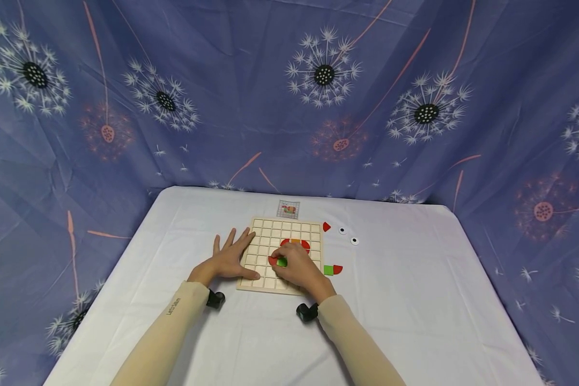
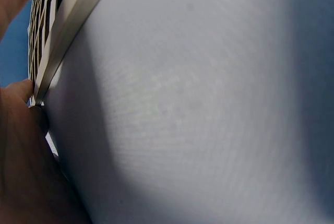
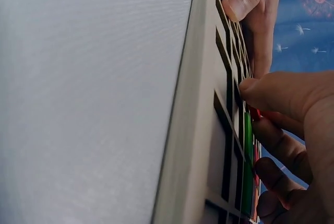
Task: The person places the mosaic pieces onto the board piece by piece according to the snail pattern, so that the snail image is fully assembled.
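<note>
A wooden grid board (image 1: 264, 234) lies on the white table. My left hand (image 1: 225, 262) rests on its left side, fingers spread and thumb on the near left squares. Over the middle of the board, my right hand (image 1: 300, 266) pinches a small red rounded piece (image 1: 272, 261) between thumb and fingers, down at the grid. Right beside that piece sits a green piece (image 1: 282, 262), partly under the fingers; it shows as a green edge (image 3: 247, 161) in the right wrist view. Farther back on the grid, an orange piece (image 1: 296, 240) lies between two red rounded pieces (image 1: 306, 245), partly covered by the hand.
Behind the board lies a small picture card (image 1: 288, 209). To the right are a red piece (image 1: 326, 227) and two eye discs (image 1: 342, 230). A green square (image 1: 328, 270) and a red quarter-round (image 1: 338, 269) lie by the board's right edge. A patterned blue cloth hangs behind.
</note>
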`<state>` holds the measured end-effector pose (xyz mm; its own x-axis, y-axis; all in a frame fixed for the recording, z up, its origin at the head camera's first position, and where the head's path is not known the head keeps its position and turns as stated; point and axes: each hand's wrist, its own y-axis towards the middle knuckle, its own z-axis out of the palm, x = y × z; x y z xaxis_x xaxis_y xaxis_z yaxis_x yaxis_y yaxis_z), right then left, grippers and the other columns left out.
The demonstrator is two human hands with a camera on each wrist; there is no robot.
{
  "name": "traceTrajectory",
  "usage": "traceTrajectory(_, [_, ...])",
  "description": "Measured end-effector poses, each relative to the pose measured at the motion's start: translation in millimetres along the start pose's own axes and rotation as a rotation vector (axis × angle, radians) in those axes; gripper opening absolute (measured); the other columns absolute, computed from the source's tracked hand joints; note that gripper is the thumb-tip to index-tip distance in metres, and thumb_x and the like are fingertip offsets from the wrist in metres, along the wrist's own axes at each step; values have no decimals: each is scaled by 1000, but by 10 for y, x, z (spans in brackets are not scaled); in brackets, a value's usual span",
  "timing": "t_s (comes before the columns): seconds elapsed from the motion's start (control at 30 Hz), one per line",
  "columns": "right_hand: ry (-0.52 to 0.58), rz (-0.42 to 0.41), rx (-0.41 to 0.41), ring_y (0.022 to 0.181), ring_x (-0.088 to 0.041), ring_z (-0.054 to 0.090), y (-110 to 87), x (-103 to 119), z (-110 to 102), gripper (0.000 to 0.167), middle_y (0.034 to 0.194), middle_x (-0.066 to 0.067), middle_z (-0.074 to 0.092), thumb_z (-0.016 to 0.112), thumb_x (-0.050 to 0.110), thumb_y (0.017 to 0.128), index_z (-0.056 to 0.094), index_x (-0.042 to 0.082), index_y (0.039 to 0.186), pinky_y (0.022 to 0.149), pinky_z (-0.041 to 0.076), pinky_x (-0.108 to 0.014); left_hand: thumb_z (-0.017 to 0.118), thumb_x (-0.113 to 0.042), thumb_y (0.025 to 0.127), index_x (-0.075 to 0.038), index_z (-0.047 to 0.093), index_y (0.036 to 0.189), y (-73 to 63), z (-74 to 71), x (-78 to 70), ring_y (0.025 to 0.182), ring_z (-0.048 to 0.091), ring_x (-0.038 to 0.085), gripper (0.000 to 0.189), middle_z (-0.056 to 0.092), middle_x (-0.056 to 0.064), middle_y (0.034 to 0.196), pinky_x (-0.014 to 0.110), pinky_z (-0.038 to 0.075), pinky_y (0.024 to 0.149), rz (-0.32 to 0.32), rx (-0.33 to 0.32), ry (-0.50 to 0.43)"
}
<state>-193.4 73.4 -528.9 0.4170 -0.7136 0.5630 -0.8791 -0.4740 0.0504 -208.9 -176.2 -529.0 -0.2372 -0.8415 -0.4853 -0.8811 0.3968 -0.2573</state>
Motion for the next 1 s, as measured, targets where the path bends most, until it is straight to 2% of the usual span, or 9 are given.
traceTrajectory(0.47, [-55,13,13,117,-24,56,36,47,-21,26,117,-3,70,75,24,93,77,12,116,106,49,-41,81,-71,71,-21,12,168,-13,-17,-14,160,-10,40,129,1,4,175,71,-17,118,2,2,-3])
traceTrajectory(0.8, [-27,75,33,123,-27,51,65,51,-45,25,119,-3,66,76,24,92,77,13,115,106,49,-44,81,-71,71,-21,13,168,-9,-8,-11,160,-10,41,128,2,5,175,71,-17,118,6,-6,-8])
traceTrajectory(1.0, [-45,62,28,121,-27,52,52,66,-52,27,118,-3,66,77,27,92,77,13,115,103,49,-43,81,-70,72,-22,12,168,-3,-4,-2,160,-11,40,128,1,4,175,71,-18,118,5,0,-9])
